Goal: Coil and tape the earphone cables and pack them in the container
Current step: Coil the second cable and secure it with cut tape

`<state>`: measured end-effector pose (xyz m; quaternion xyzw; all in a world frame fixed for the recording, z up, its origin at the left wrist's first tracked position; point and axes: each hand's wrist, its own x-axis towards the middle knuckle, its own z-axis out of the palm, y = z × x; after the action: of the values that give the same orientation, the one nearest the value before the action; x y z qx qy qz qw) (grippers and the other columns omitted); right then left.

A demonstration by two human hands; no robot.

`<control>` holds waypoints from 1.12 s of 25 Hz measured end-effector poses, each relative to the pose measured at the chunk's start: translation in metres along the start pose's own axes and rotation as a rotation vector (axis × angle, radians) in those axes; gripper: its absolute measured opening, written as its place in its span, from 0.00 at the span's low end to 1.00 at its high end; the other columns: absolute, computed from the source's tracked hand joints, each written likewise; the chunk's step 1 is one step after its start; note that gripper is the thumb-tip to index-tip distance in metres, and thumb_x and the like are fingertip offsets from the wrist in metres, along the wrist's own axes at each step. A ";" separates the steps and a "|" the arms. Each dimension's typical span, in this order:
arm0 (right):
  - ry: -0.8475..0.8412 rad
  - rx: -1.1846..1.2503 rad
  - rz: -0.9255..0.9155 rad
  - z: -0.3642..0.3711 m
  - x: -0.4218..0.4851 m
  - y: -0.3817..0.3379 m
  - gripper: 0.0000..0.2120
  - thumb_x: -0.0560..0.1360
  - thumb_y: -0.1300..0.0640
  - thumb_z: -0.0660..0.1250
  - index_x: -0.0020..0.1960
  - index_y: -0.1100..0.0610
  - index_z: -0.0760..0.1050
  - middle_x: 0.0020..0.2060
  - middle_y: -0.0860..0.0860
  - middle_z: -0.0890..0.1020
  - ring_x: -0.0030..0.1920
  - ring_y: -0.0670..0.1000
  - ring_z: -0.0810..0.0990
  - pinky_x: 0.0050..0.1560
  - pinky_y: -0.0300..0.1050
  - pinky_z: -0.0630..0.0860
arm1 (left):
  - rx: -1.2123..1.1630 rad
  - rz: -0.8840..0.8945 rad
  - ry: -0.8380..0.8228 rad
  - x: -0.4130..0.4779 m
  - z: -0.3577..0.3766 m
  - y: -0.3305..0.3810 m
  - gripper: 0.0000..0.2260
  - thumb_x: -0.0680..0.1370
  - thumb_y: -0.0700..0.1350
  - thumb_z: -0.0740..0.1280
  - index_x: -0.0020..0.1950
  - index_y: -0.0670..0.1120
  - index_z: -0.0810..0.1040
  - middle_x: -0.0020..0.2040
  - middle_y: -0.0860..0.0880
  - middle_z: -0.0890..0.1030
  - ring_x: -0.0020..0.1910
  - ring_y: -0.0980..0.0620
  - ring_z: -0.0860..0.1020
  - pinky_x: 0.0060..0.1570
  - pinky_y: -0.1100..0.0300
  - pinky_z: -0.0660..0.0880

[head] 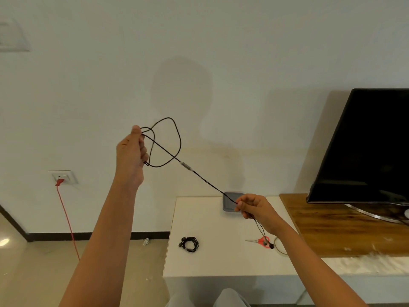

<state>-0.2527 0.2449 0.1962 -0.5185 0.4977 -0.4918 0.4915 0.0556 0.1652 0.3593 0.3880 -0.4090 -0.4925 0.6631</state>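
Black earphone cable (187, 167) is running taut above the container (228, 207), likely for even loops. Left hand (131, 151) is pinching the coils, right hand (254, 207) the earbud end.

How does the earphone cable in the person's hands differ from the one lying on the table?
The held cable stretches between left hand and right hand; the table cable is a compact bundle. The held cable is in the air; the table cable lies on the white table. Both are black.

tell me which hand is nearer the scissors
Right. The right hand hangs just above the scissors, pinching the cable; the left hand is raised far up and to the left.
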 end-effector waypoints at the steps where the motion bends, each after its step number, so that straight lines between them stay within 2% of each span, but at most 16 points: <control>1: -0.001 -0.011 0.013 -0.003 -0.001 0.003 0.08 0.73 0.58 0.69 0.48 0.62 0.78 0.38 0.56 0.84 0.31 0.48 0.75 0.36 0.39 0.75 | -0.026 0.002 0.017 0.001 -0.002 0.003 0.18 0.81 0.52 0.60 0.32 0.49 0.67 0.23 0.56 0.62 0.23 0.57 0.57 0.21 0.66 0.57; 5: -0.007 -0.021 0.061 -0.013 -0.004 0.018 0.09 0.73 0.59 0.69 0.50 0.64 0.79 0.39 0.56 0.84 0.36 0.52 0.79 0.42 0.42 0.78 | -0.076 0.027 0.075 0.008 -0.014 0.014 0.18 0.81 0.52 0.60 0.32 0.49 0.68 0.23 0.56 0.62 0.22 0.57 0.57 0.21 0.65 0.55; 8: -0.060 -0.099 0.059 -0.016 -0.006 0.022 0.07 0.75 0.58 0.67 0.47 0.62 0.79 0.38 0.54 0.83 0.38 0.50 0.79 0.46 0.41 0.77 | -0.069 0.026 0.098 0.013 -0.021 0.019 0.18 0.81 0.53 0.60 0.32 0.49 0.68 0.24 0.56 0.62 0.22 0.57 0.57 0.21 0.65 0.55; 12: -0.103 -0.092 0.102 -0.013 -0.007 0.028 0.10 0.77 0.52 0.63 0.45 0.59 0.76 0.35 0.53 0.77 0.35 0.49 0.74 0.40 0.40 0.75 | -0.070 0.012 0.119 0.015 -0.026 0.017 0.17 0.81 0.52 0.60 0.33 0.48 0.68 0.23 0.56 0.63 0.22 0.57 0.57 0.21 0.66 0.55; 14: -0.101 -0.086 0.135 -0.012 -0.006 0.033 0.14 0.76 0.46 0.62 0.47 0.57 0.74 0.32 0.52 0.73 0.32 0.48 0.69 0.36 0.40 0.69 | -0.069 0.006 0.123 0.015 -0.029 0.015 0.17 0.81 0.53 0.60 0.33 0.48 0.68 0.24 0.56 0.62 0.22 0.57 0.57 0.21 0.66 0.55; 17: -0.084 -0.067 0.181 -0.009 -0.006 0.039 0.16 0.74 0.43 0.62 0.47 0.56 0.74 0.30 0.50 0.69 0.31 0.47 0.64 0.35 0.40 0.66 | -0.059 0.001 0.131 0.017 -0.032 0.014 0.17 0.81 0.53 0.60 0.33 0.49 0.68 0.24 0.56 0.63 0.22 0.57 0.57 0.21 0.66 0.55; 20: -0.049 0.008 0.264 -0.008 -0.008 0.040 0.18 0.74 0.43 0.63 0.45 0.58 0.74 0.30 0.51 0.66 0.30 0.48 0.64 0.35 0.41 0.70 | -0.067 -0.001 0.148 0.019 -0.037 0.015 0.17 0.81 0.53 0.60 0.33 0.49 0.68 0.24 0.56 0.63 0.22 0.58 0.57 0.21 0.66 0.55; 23: 0.014 0.123 0.347 -0.012 -0.010 0.045 0.17 0.77 0.45 0.62 0.44 0.60 0.75 0.28 0.51 0.68 0.29 0.48 0.64 0.33 0.41 0.73 | -0.061 -0.005 0.166 0.021 -0.042 0.015 0.17 0.80 0.53 0.61 0.33 0.49 0.68 0.24 0.56 0.64 0.22 0.58 0.57 0.21 0.66 0.55; 28: 0.252 -0.042 0.462 -0.013 -0.004 0.069 0.20 0.78 0.44 0.60 0.40 0.61 0.73 0.24 0.51 0.70 0.22 0.47 0.64 0.26 0.39 0.68 | 0.103 -0.123 0.106 0.024 -0.042 -0.015 0.17 0.81 0.53 0.59 0.34 0.48 0.70 0.21 0.57 0.64 0.18 0.60 0.58 0.17 0.68 0.55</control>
<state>-0.2680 0.2469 0.1279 -0.3359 0.6702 -0.4167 0.5142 0.0936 0.1437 0.3336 0.4713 -0.3735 -0.4897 0.6314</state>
